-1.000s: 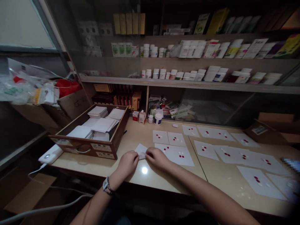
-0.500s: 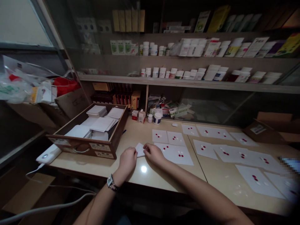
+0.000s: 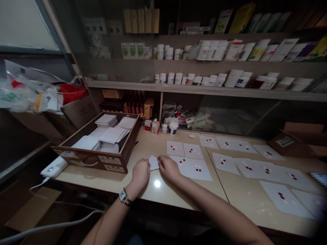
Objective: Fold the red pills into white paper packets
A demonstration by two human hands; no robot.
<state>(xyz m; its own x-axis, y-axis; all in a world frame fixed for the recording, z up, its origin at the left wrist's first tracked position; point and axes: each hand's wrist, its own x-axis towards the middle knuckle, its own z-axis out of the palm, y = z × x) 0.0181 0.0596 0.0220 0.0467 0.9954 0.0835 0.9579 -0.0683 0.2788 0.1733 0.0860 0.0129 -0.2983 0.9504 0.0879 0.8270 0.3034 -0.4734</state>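
- Paper square [image 3: 154,163] on the counter [image 3: 145,144], right between the two hands: small, white, and I can't tell if it's lifted off the surface.
- Left hand [image 3: 140,175], wristwatch [image 3: 124,196] on the wrist: fingers curled in a narrow grip, pressed against the square's left edge.
- Right hand [image 3: 168,168]: fingertips pinching in on the right edge, narrow as well, the square held between the two.
- White sheets [image 3: 204,174] just beside the right hand, carrying red and white tablets [image 3: 198,169]; more sheets spread along the counter to the right.
- Wooden drawer [image 3: 102,160] on the counter to the left, loaded with stacks of white paper [image 3: 111,135].
- Behind it all — rows of medicine bottles [image 3: 178,78] on the shelves [image 3: 204,92].
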